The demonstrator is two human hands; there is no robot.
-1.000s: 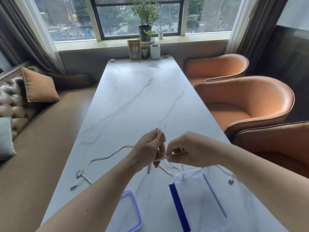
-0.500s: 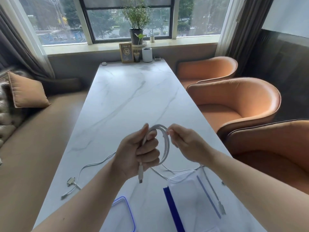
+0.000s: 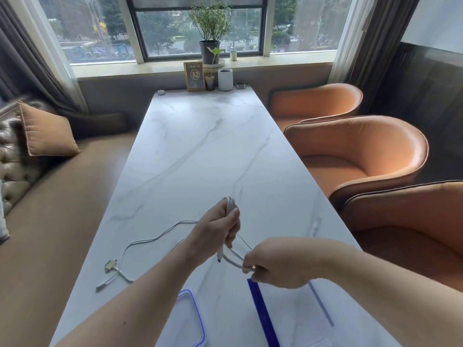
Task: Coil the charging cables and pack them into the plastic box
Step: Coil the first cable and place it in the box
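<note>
Above the near end of the marble table (image 3: 200, 151), my left hand (image 3: 218, 231) grips a white charging cable (image 3: 231, 260) with a loop sticking out over its fingers and a plug hanging below. My right hand (image 3: 275, 262) pinches the same cable lower down, just right of the plug. A second white cable (image 3: 150, 240) with a multi-plug end lies loose on the table to the left. The clear plastic box (image 3: 323, 311) with a blue clip sits under my right forearm. Its blue-rimmed lid (image 3: 198, 319) lies at the near edge.
Three orange armchairs (image 3: 358, 156) line the table's right side. A brown sofa with an orange cushion (image 3: 45, 131) runs along the left. A sign stand (image 3: 195, 76), a white cup (image 3: 225, 79) and a potted plant (image 3: 210, 33) stand at the far end by the window.
My right hand has dropped from the top of the loop to below my left hand, drawing the cable down and round. My left hand keeps its grip on the coil.
</note>
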